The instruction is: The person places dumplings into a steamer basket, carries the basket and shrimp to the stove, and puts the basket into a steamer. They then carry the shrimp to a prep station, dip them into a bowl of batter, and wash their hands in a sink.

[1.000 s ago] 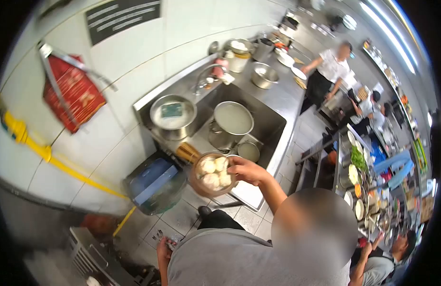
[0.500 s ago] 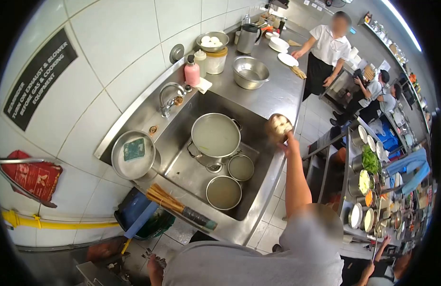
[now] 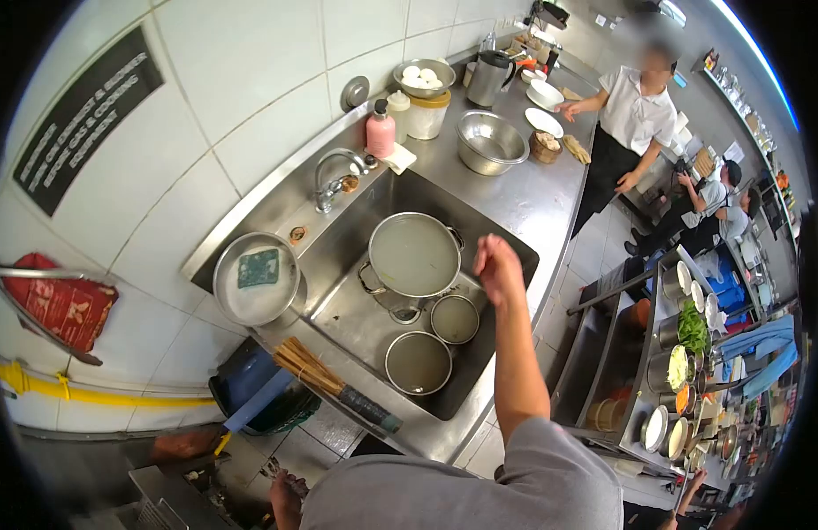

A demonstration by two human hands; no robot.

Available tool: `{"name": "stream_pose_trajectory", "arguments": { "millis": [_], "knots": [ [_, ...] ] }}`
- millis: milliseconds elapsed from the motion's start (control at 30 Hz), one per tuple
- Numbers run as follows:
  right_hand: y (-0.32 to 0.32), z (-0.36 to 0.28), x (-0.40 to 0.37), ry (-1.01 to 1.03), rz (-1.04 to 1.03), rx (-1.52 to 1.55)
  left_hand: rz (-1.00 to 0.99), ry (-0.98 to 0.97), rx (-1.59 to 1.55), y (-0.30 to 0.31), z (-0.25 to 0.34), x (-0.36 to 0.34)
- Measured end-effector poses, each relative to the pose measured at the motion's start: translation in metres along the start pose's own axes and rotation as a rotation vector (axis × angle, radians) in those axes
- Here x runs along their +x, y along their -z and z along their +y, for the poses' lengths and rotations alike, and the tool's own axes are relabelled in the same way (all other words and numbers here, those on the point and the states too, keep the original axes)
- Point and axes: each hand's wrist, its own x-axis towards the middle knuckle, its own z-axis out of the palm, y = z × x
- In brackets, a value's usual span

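My right hand (image 3: 500, 269) is over the right side of the steel sink (image 3: 338, 305), fingers loosely bent and holding nothing. A large two-handled pot (image 3: 413, 254) of cloudy water stands in the sink to its left. Two smaller round containers, one (image 3: 454, 319) nearer the pot and one (image 3: 418, 363) closer to me, also hold murky liquid. On the counter, a small brown basket (image 3: 545, 148) of pale pieces sits beside a white plate (image 3: 543, 122). Low at the left, my left hand (image 3: 288, 500) is closed around thin metal utensils (image 3: 272, 468), partly hidden and too small to name exactly.
A steel bowl (image 3: 492, 143), pink bottle (image 3: 380, 131) and kettle (image 3: 491, 78) stand on the counter. A pan with a green scouring pad (image 3: 258, 268) and a stick brush (image 3: 338, 385) rest along the sink edge. A co-worker (image 3: 637, 110) stands at the counter's far end.
The brown basket has left my right hand and now rests on the counter near the plates. My right hand has drawn back left over the sink. The view has shifted slightly.
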Motion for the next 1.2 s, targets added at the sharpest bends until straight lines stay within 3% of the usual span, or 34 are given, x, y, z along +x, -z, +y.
{"name": "stream_pose_trajectory", "arguments": {
  "millis": [100,167,233,267,300,333,367,467,567,700,767,833,867,933,967,1067,1133,1200],
  "knots": [
    [-0.074,0.013,-0.081,-0.178,-0.301,0.29,-0.087,-0.062,-0.03,0.033,-0.019,0.022],
    [-0.136,0.027,-0.124,-0.367,-0.6,0.316,-0.166,-0.105,-0.023,0.065,-0.037,0.031],
    [-0.211,0.054,-0.16,-0.525,-0.852,0.052,-0.128,-0.218,0.07,0.096,-0.054,0.048],
    [-0.252,0.069,-0.177,-0.579,-0.974,-0.131,-0.185,-0.211,-0.084,0.093,-0.048,0.031],
    [-0.292,0.084,-0.194,-0.611,-1.108,-0.317,-0.138,-0.692,0.412,0.112,-0.063,0.038],
    [-0.329,0.107,-0.207,-0.676,-1.269,-0.413,-0.104,-0.282,-0.093,0.109,-0.053,0.019],
    [-0.363,0.131,-0.224,-0.705,-1.386,-0.467,-0.072,-0.186,0.036,0.132,-0.064,0.032],
    [-0.464,0.191,-0.294,-0.723,-1.632,-0.511,-0.039,-0.256,-0.317,0.162,-0.073,0.005],
    [-0.559,0.234,-0.375,-0.771,-1.832,-0.441,-0.035,-0.316,-0.365,0.197,-0.082,-0.028],
    [-0.664,0.307,-0.503,-0.581,-1.998,-0.51,0.119,-0.416,-0.503,0.249,-0.109,-0.063],
    [-0.709,0.35,-0.56,-0.338,-2.037,-0.625,0.172,-0.44,-0.571,0.267,-0.121,-0.082],
    [-0.752,0.384,-0.612,0.073,-2.077,-0.652,0.257,-0.38,-0.614,0.282,-0.137,-0.094],
    [-0.772,0.403,-0.636,0.083,-2.1,-0.644,0.266,-0.39,-0.634,0.29,-0.146,-0.095],
    [-0.8,0.45,-0.683,0.714,-2.263,-0.349,0.291,-0.407,-0.743,0.3,-0.173,-0.094],
    [-0.81,0.476,-0.707,0.696,-2.373,-0.347,0.297,-0.413,-0.759,0.305,-0.181,-0.094],
    [-0.811,0.505,-0.753,0.871,-2.446,-0.55,0.313,-0.376,-0.865,0.314,-0.194,-0.105],
    [-0.811,0.532,-0.769,1.268,-2.45,-0.524,0.338,-0.348,-0.873,0.318,-0.197,-0.115],
    [-0.823,0.538,-0.778,1.15,-2.519,-0.712,0.358,-0.308,-0.883,0.323,-0.205,-0.114]
  ]
}}
